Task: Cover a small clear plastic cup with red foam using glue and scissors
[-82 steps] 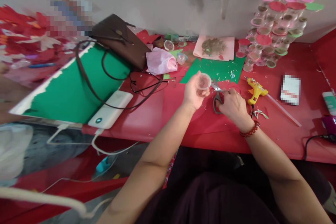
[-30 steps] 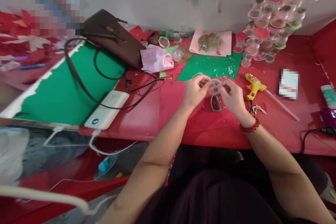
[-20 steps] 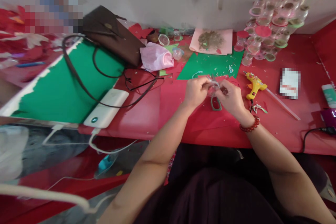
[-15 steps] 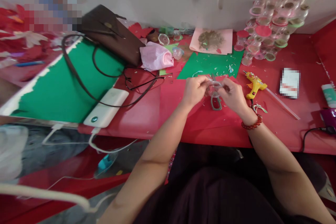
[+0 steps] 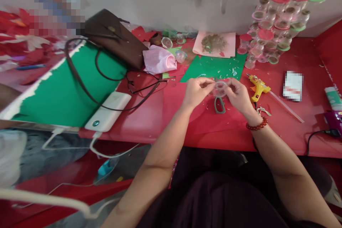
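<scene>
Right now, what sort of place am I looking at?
Likely a handicraft workspace: there's a yellow plastic glue gun, a green paper-like sheet strewn with pale scraps, and a tall cluster of clear cup-shaped pieces.

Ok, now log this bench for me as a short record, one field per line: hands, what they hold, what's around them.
Left hand: fingers on the clear plastic cup
Right hand: fingers on the other side of the same cup; wrist wears a red beaded bracelet
Below the cup in view: grey loop handle
Beyond the hands: green sheet with pale scraps
Right of the right hand: yellow glue gun
Back right: cluster of clear cups with coloured discs
Left side: brown bag, white power bank
</scene>
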`<state>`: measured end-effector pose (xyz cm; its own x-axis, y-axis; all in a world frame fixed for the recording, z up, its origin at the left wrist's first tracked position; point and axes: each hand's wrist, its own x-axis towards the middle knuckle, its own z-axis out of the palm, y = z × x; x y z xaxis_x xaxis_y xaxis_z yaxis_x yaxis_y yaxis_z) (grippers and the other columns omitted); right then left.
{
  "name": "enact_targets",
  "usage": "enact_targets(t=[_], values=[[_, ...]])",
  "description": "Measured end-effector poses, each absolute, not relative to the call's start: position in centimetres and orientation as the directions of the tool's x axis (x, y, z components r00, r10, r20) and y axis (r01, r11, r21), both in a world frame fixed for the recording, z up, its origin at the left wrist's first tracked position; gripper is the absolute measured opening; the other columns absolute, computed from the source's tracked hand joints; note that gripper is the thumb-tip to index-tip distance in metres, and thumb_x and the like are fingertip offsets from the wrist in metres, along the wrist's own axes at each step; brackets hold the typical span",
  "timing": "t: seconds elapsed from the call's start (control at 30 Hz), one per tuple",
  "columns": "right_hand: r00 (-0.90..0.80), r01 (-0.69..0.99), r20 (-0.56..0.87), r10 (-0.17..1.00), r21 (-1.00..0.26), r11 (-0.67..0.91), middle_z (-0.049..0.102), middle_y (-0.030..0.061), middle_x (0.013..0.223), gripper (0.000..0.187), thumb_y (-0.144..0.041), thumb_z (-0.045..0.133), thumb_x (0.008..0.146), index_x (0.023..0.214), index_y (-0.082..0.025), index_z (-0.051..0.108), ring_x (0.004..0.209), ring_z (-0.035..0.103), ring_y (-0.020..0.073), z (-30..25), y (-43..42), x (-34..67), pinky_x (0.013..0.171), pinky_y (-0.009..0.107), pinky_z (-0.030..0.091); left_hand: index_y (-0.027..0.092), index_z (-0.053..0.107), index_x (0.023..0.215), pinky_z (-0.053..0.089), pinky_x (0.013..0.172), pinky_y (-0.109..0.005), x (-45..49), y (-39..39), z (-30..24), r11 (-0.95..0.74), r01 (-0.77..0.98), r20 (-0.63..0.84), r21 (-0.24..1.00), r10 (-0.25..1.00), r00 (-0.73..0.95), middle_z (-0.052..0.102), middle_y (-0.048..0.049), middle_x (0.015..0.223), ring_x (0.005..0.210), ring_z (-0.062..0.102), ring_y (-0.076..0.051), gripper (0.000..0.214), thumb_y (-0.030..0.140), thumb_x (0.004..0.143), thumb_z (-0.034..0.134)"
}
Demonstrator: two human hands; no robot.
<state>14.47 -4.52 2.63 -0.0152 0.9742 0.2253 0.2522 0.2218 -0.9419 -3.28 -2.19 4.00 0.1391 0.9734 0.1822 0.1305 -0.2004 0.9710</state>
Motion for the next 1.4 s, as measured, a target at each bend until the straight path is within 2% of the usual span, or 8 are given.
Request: enact_targets(t=[0.1,0.2,0.33,0.47,0.67,0.87,1.03,1.4], values=[[-0.06,0.211,0.247,0.967,-0.944,0.254,0.069,0.0023,0.094,0.031,-0.048,0.072,0.086,0.099,-0.025,0.055,0.075,0.062,0.0132,3.0,-5.1,14.1,0.068,0.028,0.053,0.02,0.08,0.077,0.054,0.059,-0.028,-3.2,-2.3,3.8,-0.228,0.206,0.216,0.952,0.973,0.08,0.078,-0.0055,0.072,0.059,0.068,-0.016,0.019,0.039,0.08,0.076],[-0.145,0.198,0.262,0.954,-0.937,0.287,0.071,0.0073,0.115,0.044,-0.045,0.078,0.081,0.114,-0.025,0.058,0.09,0.068,0.0168,3.6,-5.7,13.8,0.079,0.032,0.059,0.021,0.079,0.074,0.053,0.063,-0.029,-3.2,-2.5,3.8,-0.289,0.286,0.285,0.914,0.957,0.054,0.079,-0.0046,0.072,0.064,0.069,-0.017,0.015,0.034,0.08,0.074],[-0.138,0.21,0.243,0.96,-0.94,0.268,0.072,0.0082,0.119,0.039,-0.036,0.075,0.081,0.117,-0.025,0.061,0.093,0.07,0.0177,3.5,-6.0,13.5,0.086,0.035,0.061,0.022,0.076,0.07,0.051,0.067,-0.028,-3.1,-2.6,3.7,-0.367,0.421,0.369,0.829,0.926,0.082,0.077,-0.0031,0.07,0.065,0.067,-0.016,0.01,0.026,0.079,0.072],[-0.132,0.086,0.221,0.966,-0.969,0.233,0.073,0.0081,0.121,0.037,-0.033,0.071,0.083,0.117,-0.026,0.059,0.097,0.071,0.0178,2.7,-5.6,13.3,0.089,0.035,0.062,0.021,0.071,0.067,0.05,0.068,-0.028,-2.9,-2.8,3.6,-0.395,0.492,0.422,0.776,0.905,0.061,0.075,-0.0031,0.069,0.065,0.065,-0.015,0.01,0.021,0.077,0.069],[-0.152,-0.049,0.18,0.972,-0.984,0.174,0.071,0.0067,0.127,0.036,-0.041,0.071,0.084,0.116,-0.028,0.058,0.111,0.071,0.0197,2.4,-5.1,13.6,0.097,0.038,0.062,0.021,0.071,0.072,0.052,0.062,-0.026,-2.8,-2.9,4.0,-0.274,0.244,0.279,0.93,0.96,0.016,0.07,-0.0002,0.062,0.059,0.064,-0.014,0.015,0.03,0.082,0.066],[-0.123,-0.12,0.185,0.975,-0.978,0.17,0.073,0.0063,0.124,0.041,-0.038,0.072,0.082,0.118,-0.027,0.058,0.113,0.071,0.0201,2.3,-4.7,14.0,0.104,0.042,0.059,0.018,0.076,0.082,0.062,0.069,-0.029,-3.0,-2.7,4.5,-0.161,-0.023,0.162,0.987,0.981,0.107,0.078,-0.0046,0.075,0.067,0.073,-0.017,0.029,0.047,0.081,0.075],[-0.139,-0.103,0.182,0.973,-0.98,0.169,0.073,0.007,0.126,0.039,-0.035,0.072,0.082,0.118,-0.028,0.059,0.115,0.071,0.0211,2.6,-4.9,13.9,0.104,0.042,0.059,0.018,0.08,0.084,0.062,0.067,-0.029,-3.1,-2.9,4.6,-0.205,0.079,0.197,0.976,0.976,0.089,0.08,-0.0064,0.08,0.068,0.074,-0.017,0.026,0.044,0.079,0.079],[-0.162,-0.096,0.325,0.932,-0.945,0.313,0.071,0.0075,0.125,0.044,-0.033,0.072,0.08,0.123,-0.028,0.06,0.114,0.071,0.0222,1.7,-5.2,13.4,0.105,0.042,0.059,0.02,0.078,0.072,0.054,0.065,-0.024,-3.3,-2.9,4.7,-0.276,0.259,0.286,0.926,0.958,-0.002,0.078,-0.0008,0.071,0.066,0.068,-0.013,0.013,0.028,0.078,0.07]])
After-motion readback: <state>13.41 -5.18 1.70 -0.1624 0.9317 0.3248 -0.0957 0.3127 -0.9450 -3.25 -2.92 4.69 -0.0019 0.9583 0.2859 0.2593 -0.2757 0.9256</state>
